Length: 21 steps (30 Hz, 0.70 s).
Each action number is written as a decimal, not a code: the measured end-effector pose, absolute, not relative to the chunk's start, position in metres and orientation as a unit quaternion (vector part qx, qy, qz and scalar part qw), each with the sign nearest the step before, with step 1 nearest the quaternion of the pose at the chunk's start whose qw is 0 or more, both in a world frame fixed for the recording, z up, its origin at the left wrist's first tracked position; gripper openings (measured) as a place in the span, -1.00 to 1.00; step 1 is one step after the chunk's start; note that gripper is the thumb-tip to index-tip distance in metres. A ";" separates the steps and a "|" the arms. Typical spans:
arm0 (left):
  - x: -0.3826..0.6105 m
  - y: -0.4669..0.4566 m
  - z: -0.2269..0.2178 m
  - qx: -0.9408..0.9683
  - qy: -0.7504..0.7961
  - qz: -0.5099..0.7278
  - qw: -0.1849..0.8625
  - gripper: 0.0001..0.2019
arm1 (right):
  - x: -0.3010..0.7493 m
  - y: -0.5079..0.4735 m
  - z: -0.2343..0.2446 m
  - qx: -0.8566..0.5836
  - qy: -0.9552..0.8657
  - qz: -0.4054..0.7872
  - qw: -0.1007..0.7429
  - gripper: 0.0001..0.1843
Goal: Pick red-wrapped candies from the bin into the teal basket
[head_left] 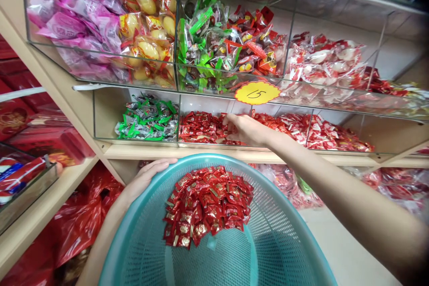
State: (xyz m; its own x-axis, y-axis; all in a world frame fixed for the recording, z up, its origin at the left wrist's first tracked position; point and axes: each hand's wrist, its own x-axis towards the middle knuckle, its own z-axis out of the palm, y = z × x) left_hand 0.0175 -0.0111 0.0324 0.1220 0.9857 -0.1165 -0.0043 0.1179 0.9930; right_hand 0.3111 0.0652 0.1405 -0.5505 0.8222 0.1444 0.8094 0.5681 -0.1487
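Note:
A large teal plastic basket (pixel 288 228) is tilted toward the shelf, with a heap of small red-and-gold wrapped candies (pixel 209 203) inside. My left hand (pixel 152 172) grips its upper left rim, the fingers laid over the edge. At the lower shelf, my right hand (pixel 246 129) reaches over the clear front panel into a compartment of red wrapped candies (pixel 199 126). Its fingers are curved and slightly apart, low over the candies. The fingertips are partly hidden, and I can make out nothing held in them.
Clear compartments above hold purple packets (pixel 67 22), yellow egg-shaped sweets (pixel 147 4) and green-and-clear packets (pixel 204 22). A yellow price tag (pixel 257 93) reads 15. Green-wrapped candies (pixel 147 118) lie at lower left. A wooden shelf edge (pixel 127 152) runs just behind the basket.

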 end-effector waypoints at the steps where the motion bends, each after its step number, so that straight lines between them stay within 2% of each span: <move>1: 0.018 -0.011 0.032 0.497 0.495 0.441 0.560 -0.72 | 0.314 0.052 0.141 -0.450 -0.884 0.042 0.122 -0.67; 4: 0.017 -0.011 0.032 0.494 0.496 0.441 0.561 -0.72 | 0.322 0.014 0.125 -0.408 -0.891 0.121 0.158 -0.85; 7: 0.017 -0.011 0.031 0.494 0.496 0.439 0.563 -0.72 | 0.330 -0.011 0.089 -0.373 -0.899 0.180 0.145 -0.85; 12: 0.017 -0.011 0.031 0.485 0.495 0.445 0.568 -0.72 | 0.341 -0.016 0.037 -0.396 -0.894 0.174 0.121 -0.85; 21: 0.015 -0.011 0.030 0.445 0.491 0.447 0.601 -0.69 | 0.343 -0.018 0.026 -0.407 -0.891 0.167 0.112 -0.83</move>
